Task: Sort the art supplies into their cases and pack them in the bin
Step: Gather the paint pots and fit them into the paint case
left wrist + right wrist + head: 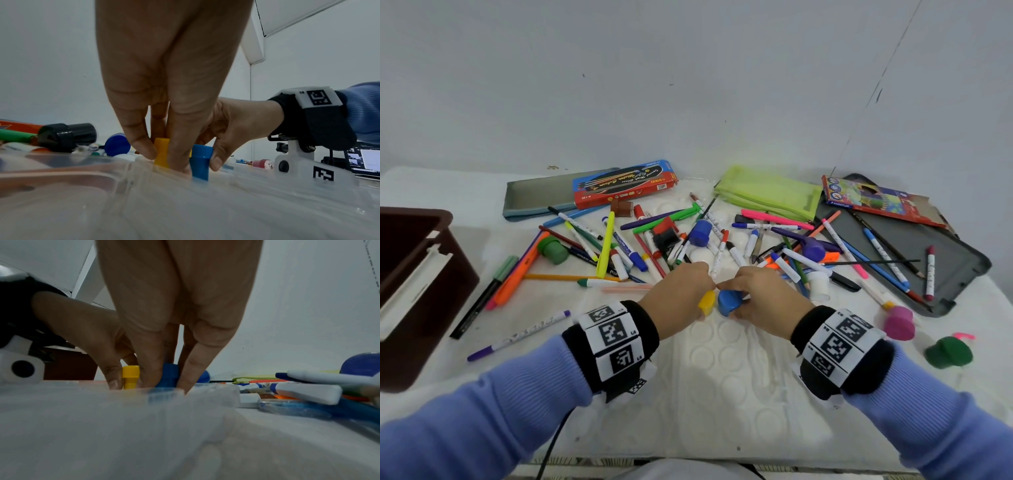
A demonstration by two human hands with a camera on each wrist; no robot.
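Observation:
My left hand (688,294) pinches a small yellow paint pot (707,302) (161,152) from above. Right beside it, my right hand (753,298) grips a blue paint pot (726,302) (168,375). Both pots stand upright, close together, on a clear plastic tray with round wells (722,359) at the table's front middle. In the left wrist view the blue pot (200,160) sits just right of the yellow one. The right wrist view shows the yellow pot (131,376) left of the blue one. A brown bin (410,274) stands at the left edge.
Several markers, pens and pencils lie heaped behind my hands. Loose pots: green (553,250), blue (700,233), purple (813,248), pink (899,323), green (948,353). At the back lie a grey pouch (537,195), red box (623,185), green mesh pouch (767,192), pencil box (873,198) and grey tin (935,260).

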